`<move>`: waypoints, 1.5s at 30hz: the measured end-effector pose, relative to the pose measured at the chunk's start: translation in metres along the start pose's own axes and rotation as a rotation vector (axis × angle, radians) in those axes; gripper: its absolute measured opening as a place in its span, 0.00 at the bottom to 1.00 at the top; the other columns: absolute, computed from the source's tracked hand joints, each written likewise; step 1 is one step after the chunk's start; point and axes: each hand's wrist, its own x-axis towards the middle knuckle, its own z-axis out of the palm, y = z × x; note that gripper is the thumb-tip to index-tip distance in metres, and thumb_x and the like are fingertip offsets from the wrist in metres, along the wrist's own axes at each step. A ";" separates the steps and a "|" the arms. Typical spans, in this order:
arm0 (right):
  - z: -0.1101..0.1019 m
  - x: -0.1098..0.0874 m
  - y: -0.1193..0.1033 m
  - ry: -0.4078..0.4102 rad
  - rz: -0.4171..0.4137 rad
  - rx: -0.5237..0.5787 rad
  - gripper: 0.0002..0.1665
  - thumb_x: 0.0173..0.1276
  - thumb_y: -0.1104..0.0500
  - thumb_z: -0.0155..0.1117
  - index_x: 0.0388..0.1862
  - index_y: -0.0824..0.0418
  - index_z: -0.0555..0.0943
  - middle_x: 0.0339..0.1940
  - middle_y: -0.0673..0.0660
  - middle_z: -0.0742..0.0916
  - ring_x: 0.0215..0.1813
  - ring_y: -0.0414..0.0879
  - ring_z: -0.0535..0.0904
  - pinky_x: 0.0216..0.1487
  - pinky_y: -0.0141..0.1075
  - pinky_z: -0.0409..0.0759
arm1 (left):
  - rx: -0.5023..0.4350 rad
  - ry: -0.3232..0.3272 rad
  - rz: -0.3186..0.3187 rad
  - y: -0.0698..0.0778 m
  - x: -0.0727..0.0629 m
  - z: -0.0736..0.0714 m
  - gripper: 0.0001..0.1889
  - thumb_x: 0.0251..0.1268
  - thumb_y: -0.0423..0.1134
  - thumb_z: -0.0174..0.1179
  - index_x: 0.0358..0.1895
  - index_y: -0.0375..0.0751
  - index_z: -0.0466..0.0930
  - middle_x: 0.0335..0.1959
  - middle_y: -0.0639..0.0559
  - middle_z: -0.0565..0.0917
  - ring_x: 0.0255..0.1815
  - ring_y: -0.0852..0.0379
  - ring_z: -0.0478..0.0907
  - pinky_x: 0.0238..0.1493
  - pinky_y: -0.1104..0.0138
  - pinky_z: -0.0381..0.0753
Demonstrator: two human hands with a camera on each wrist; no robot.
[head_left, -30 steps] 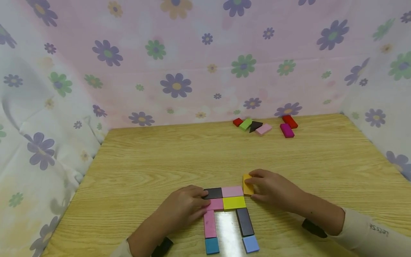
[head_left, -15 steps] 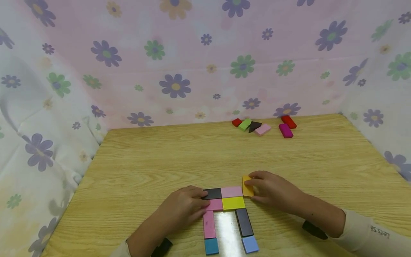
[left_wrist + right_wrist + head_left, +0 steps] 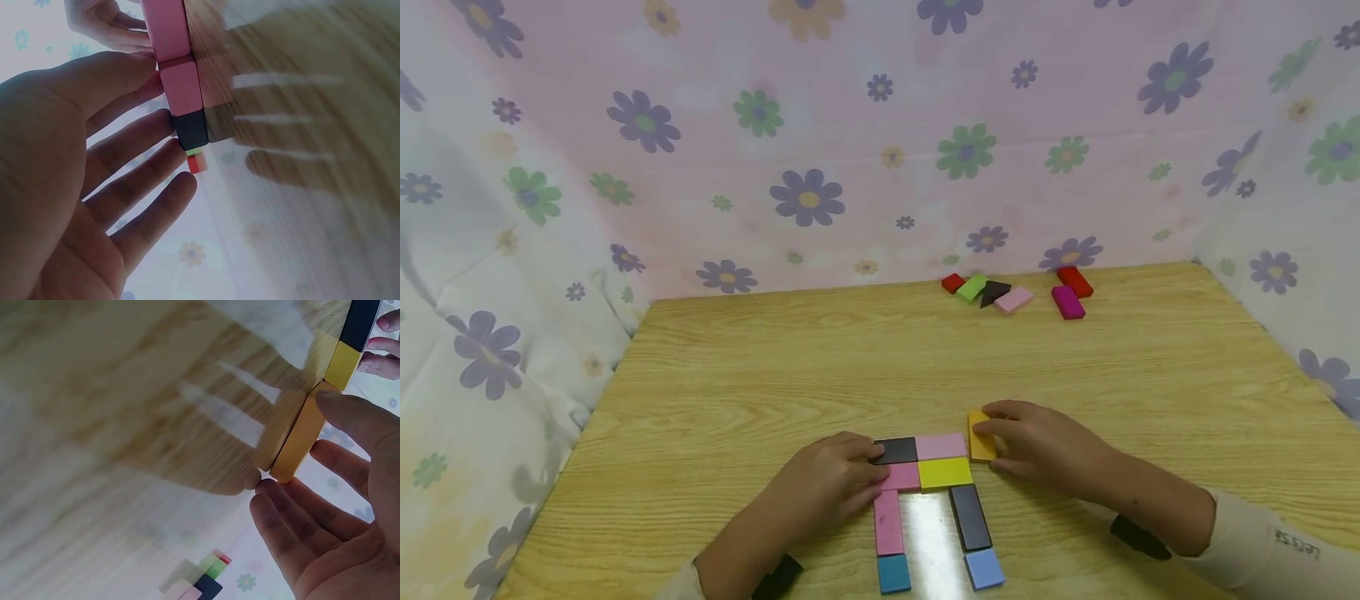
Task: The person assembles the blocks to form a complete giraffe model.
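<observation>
The right hand (image 3: 1037, 442) pinches the orange block (image 3: 981, 449), pointing lengthwise over roomy table (image 3: 775, 358) to far edge (image 3: 805, 292); left hand (image 3: 835, 477), fingers loose, touches black block (image 3: 898, 451)

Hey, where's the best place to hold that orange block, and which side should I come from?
Probably its two short ends, coming from the right, where the right hand is. The orange block lies flat, its long left side close to the pale pink block, leaving little finger room; no other block sits right of it.
</observation>
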 end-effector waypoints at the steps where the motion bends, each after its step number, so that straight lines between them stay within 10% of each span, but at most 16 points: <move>1: 0.000 0.000 0.000 -0.001 -0.004 -0.005 0.25 0.59 0.52 0.77 0.55 0.56 0.86 0.59 0.60 0.85 0.59 0.57 0.83 0.55 0.50 0.85 | 0.001 0.003 0.001 0.000 0.000 0.000 0.11 0.67 0.46 0.66 0.47 0.50 0.90 0.55 0.53 0.86 0.58 0.56 0.82 0.61 0.62 0.82; 13: -0.019 0.006 0.010 0.054 0.060 0.110 0.24 0.68 0.49 0.69 0.60 0.55 0.83 0.64 0.61 0.82 0.63 0.60 0.80 0.56 0.52 0.84 | -0.009 0.003 0.003 0.000 0.000 0.000 0.11 0.67 0.46 0.65 0.47 0.50 0.90 0.54 0.53 0.87 0.58 0.57 0.82 0.60 0.62 0.83; 27: -0.037 0.065 0.101 0.170 0.300 0.121 0.24 0.73 0.59 0.61 0.62 0.73 0.77 0.62 0.73 0.80 0.65 0.69 0.73 0.65 0.62 0.74 | -0.005 0.043 0.016 -0.001 -0.002 0.000 0.10 0.65 0.45 0.67 0.46 0.50 0.91 0.53 0.53 0.87 0.57 0.56 0.82 0.59 0.62 0.83; 45: -0.035 0.101 0.133 0.065 0.455 0.091 0.28 0.74 0.53 0.61 0.61 0.74 0.75 0.55 0.73 0.84 0.53 0.65 0.80 0.55 0.58 0.81 | -0.017 0.003 0.010 -0.003 -0.001 0.000 0.10 0.68 0.45 0.65 0.48 0.51 0.90 0.55 0.54 0.86 0.58 0.57 0.81 0.61 0.62 0.82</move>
